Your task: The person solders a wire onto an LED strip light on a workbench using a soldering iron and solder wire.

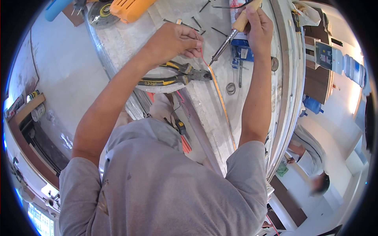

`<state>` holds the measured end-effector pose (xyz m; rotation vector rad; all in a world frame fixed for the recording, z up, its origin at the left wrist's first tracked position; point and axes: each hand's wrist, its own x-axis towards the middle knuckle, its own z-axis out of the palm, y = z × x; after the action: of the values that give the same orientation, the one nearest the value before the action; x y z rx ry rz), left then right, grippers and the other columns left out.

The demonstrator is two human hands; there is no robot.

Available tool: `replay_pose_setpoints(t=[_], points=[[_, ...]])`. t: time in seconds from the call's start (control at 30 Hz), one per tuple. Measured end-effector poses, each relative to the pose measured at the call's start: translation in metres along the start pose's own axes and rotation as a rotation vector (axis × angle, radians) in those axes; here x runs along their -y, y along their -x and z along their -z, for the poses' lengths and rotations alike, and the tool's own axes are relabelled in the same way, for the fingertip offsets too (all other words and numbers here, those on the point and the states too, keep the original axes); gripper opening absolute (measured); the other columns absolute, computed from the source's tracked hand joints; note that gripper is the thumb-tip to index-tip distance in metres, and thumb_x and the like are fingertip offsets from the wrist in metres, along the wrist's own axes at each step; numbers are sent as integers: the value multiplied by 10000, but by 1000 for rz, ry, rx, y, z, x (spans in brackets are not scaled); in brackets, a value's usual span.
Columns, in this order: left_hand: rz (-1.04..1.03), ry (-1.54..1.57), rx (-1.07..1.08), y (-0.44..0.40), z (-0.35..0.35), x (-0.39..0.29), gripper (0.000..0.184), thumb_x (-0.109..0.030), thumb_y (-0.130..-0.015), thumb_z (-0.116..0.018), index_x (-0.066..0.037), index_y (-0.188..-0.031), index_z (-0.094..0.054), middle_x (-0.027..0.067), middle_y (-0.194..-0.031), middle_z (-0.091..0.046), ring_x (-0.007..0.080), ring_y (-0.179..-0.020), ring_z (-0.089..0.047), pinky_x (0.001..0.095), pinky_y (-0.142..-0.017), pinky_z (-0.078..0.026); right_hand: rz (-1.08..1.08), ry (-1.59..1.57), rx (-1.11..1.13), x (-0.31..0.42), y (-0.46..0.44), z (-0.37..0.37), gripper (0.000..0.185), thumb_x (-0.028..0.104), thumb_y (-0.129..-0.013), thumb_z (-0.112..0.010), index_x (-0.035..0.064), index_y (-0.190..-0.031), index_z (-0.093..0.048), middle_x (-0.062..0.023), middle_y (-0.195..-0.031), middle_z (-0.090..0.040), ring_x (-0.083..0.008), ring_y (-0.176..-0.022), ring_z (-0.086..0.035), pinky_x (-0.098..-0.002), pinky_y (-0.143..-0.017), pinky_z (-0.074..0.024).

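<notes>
My left hand [173, 41] pinches a thin red wire [202, 54] that runs down to the upper end of a narrow orange-yellow strip [220, 96]. A soldering iron [227, 44] with a wooden handle is gripped in my right hand [258, 29], its tip at or very near the point where wire and strip meet. Below my left hand, black and yellow pliers [173, 74] lie on the worktop [201, 104], their jaws beside the strip. A small coil of wire [230, 88] rests to the right of the strip.
Several screws [195, 21], an orange tool [128, 8] and a cutting disc [101, 15] lie at the far side. Behind my right hand are a canister [238, 19] and a blue tool [246, 53]. Another person [311, 149] is at the right, beyond the worktop's edge.
</notes>
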<state>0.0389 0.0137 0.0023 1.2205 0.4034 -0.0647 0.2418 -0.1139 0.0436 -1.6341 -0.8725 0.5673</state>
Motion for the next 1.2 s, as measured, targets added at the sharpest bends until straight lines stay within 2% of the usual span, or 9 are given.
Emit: replay_pose_setpoints(t=[0.53,0.83,1.2], points=[[-9,-26,15,-2,1,1,265,-147,-914,-625,65,-1073,-623,87,-899,-684,126,-796,-665,247,-763,-556,-12,-1,16,0,1,-1,265,297,-986,-514,69,-868,-578,48,-668,-530,-12,-533,-455,-172,-476,-339],[1,-49,7,-3,1,2,274,-151,-910,-630,67,-1075,-624,87,-902,-687,122,-795,-665,246,-765,-555,-26,23,13,-1,1,0,262,309,-979,-532,80,-865,-588,69,-667,-513,2,-529,-428,-166,-464,-315],[10,-59,17,-1,-1,-1,280,-119,-879,-655,94,-1059,-626,107,-872,-691,123,-755,-670,231,-727,-558,-35,10,14,-1,1,0,266,313,-980,-528,73,-881,-588,61,-681,-522,-5,-539,-449,-169,-471,-330]])
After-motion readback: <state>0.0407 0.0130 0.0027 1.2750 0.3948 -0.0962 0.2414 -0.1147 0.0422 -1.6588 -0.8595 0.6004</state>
